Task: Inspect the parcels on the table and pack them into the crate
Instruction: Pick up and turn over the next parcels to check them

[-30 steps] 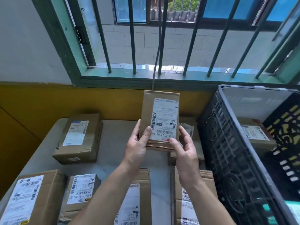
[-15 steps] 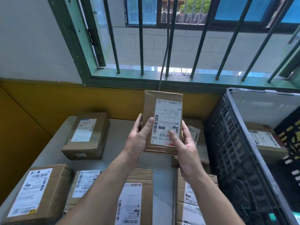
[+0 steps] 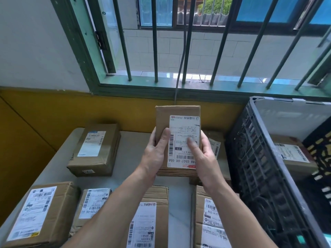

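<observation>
I hold a small brown cardboard parcel [image 3: 177, 115] upright above the table, its white shipping label facing me. My left hand [image 3: 155, 154] grips its left edge with the thumb on the front. My right hand [image 3: 202, 156] grips its right edge, thumb lying across the label. The black plastic crate [image 3: 254, 158] stands to the right with one labelled parcel [image 3: 290, 154] inside. Several more taped parcels lie on the grey table [image 3: 129, 158]: one at the back left [image 3: 95, 149], one at the front left [image 3: 39, 213], others [image 3: 95, 203] under my forearms.
A yellow wall and a green barred window frame [image 3: 161, 86] rise directly behind the table. Another parcel [image 3: 216, 149] lies behind the held one, next to the crate's wall. A black and yellow patterned thing [image 3: 322, 149] sits at the crate's far right.
Both hands slid further up the parcel's sides; my right thumb now lies higher on the label. The parcel stays upright in about the same place.
</observation>
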The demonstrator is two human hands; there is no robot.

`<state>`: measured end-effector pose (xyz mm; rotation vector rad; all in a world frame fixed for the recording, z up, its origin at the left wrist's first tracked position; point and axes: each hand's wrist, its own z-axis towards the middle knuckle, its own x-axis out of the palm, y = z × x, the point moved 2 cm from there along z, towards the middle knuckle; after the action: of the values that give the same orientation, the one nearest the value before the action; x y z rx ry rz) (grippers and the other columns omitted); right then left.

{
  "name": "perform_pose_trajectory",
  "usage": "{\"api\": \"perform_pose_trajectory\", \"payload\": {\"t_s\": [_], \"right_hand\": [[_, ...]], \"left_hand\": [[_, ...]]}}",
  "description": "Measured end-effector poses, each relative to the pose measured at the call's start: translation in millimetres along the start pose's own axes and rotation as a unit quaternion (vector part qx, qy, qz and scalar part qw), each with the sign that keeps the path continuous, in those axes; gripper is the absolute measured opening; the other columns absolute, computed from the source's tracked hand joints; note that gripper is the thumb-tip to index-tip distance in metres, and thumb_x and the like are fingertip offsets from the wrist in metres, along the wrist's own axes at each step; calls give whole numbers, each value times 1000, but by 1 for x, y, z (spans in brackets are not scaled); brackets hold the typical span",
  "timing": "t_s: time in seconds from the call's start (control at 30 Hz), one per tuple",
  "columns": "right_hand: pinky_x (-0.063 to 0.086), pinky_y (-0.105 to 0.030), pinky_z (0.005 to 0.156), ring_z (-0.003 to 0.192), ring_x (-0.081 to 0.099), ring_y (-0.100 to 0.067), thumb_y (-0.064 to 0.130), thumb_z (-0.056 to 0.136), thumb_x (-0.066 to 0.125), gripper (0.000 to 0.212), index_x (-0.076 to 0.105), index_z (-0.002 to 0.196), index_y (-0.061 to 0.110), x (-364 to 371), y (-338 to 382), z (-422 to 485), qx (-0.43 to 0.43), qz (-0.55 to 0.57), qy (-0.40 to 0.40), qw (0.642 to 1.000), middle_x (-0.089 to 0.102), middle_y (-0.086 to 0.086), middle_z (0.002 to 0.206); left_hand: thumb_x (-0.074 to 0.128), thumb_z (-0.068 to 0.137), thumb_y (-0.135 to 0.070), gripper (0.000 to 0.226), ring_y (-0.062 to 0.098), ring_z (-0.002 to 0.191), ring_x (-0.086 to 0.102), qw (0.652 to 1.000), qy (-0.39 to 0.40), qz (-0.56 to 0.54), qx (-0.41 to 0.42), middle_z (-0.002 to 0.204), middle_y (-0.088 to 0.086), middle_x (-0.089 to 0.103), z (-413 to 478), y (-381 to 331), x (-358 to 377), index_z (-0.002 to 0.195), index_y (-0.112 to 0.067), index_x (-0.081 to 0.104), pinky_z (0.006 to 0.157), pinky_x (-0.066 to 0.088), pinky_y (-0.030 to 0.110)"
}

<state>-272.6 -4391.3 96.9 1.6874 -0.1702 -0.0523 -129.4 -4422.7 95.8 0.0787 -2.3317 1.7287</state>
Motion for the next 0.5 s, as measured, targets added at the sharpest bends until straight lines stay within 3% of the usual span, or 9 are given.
{"api": "perform_pose_trajectory", "payload": {"t_s": [0.13, 0.27, 0.4, 0.5], "right_hand": [[62, -42, 92, 110, 73, -14, 76, 82, 63, 92, 32, 158, 36, -5, 7, 7, 13, -7, 1, 1000, 70, 2, 132], [64, -40, 85, 103, 76, -16, 68, 79, 60, 85, 39, 153, 33, -4, 5, 3, 12, 7, 10, 1000, 75, 1, 120], [63, -43, 88, 106, 76, -19, 63, 80, 63, 80, 41, 151, 31, -1, -1, -1, 20, 31, 13, 999, 75, -1, 122], [61, -51, 91, 106, 76, -22, 61, 83, 64, 75, 44, 148, 30, -3, 2, 1, 30, 41, 13, 999, 75, -3, 120]], "left_hand": [[61, 81, -62, 76, 23, 107, 76, 1000, 11, -3, 11, 119, -1, 78, -5, 2, 4, 150, -37, 42, 96, 60, 50], [63, 84, -68, 80, 24, 112, 74, 1000, 19, 13, 10, 119, -1, 77, -2, -4, 3, 153, -35, 40, 104, 54, 54], [61, 81, -67, 80, 26, 103, 77, 1000, 16, 1, 10, 113, 2, 79, 1, -14, 0, 151, -35, 41, 92, 61, 50], [59, 82, -64, 75, 25, 106, 76, 1000, 16, 8, 22, 116, 2, 78, -3, -13, 1, 150, -35, 45, 97, 59, 52]]}}
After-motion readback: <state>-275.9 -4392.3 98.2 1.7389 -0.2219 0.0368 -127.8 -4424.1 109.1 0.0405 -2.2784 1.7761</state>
